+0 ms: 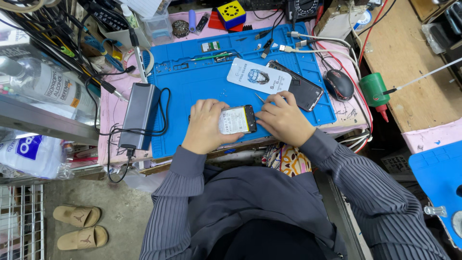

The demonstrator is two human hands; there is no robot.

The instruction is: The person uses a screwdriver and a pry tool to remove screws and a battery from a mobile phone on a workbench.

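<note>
Head view showed both hands, left hand (206, 126) and right hand (285, 118), clamped on an opened phone (237, 119) at the blue mat's (192, 86) near edge, where it might slip off.

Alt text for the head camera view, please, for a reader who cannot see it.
Seen from above, a seated person's left hand and right hand hold an opened phone on a blue work mat. A white screen-protector pack, a second dark phone and a mouse lie beyond.
</note>
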